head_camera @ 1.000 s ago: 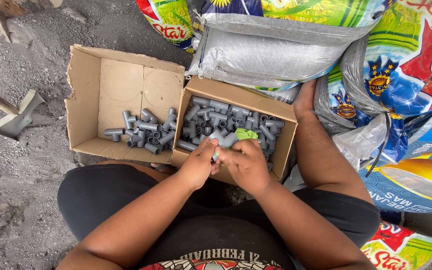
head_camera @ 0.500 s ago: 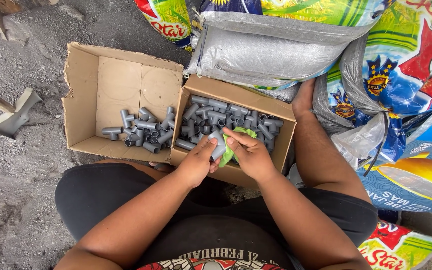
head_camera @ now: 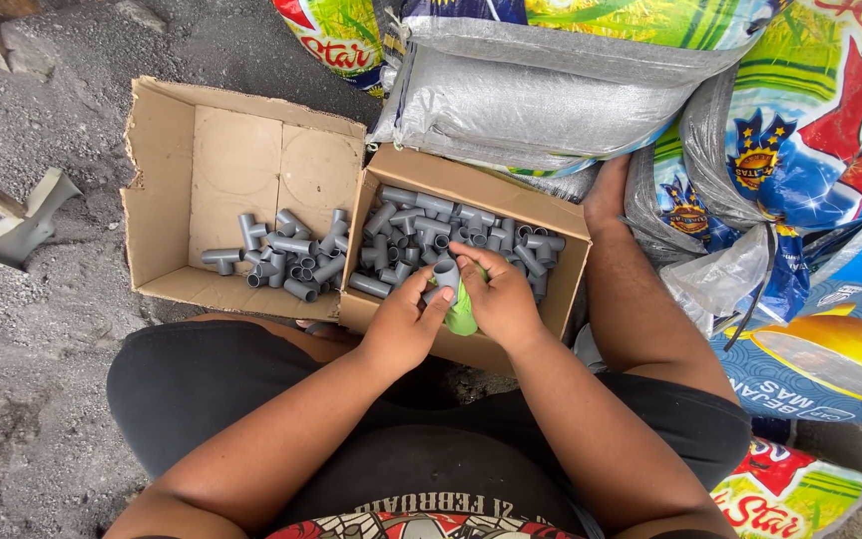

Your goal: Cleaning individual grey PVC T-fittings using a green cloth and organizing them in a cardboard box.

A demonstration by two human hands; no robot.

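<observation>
My left hand [head_camera: 403, 321] and my right hand [head_camera: 496, 292] meet over the near edge of the right cardboard box [head_camera: 476, 192]. Between them they hold a grey pipe tee fitting [head_camera: 445, 273], upright, with a green cloth [head_camera: 462, 314] wrapped under it in my right hand. My left fingers pinch the fitting's side. The right box is filled with several grey pipe fittings [head_camera: 421, 225]. The left cardboard box [head_camera: 236, 160] holds a smaller heap of grey fittings [head_camera: 286, 255] at its near right corner.
Colourful woven sacks [head_camera: 571, 90] pile up behind and to the right of the boxes. A clear plastic bag [head_camera: 725, 279] lies by my right leg. A wooden-handled tool [head_camera: 12, 220] rests on the grey gravel ground at left.
The fitting has been turned upright between my hands. The green cloth has moved from above the fitting to below it, bunched under my right palm.
</observation>
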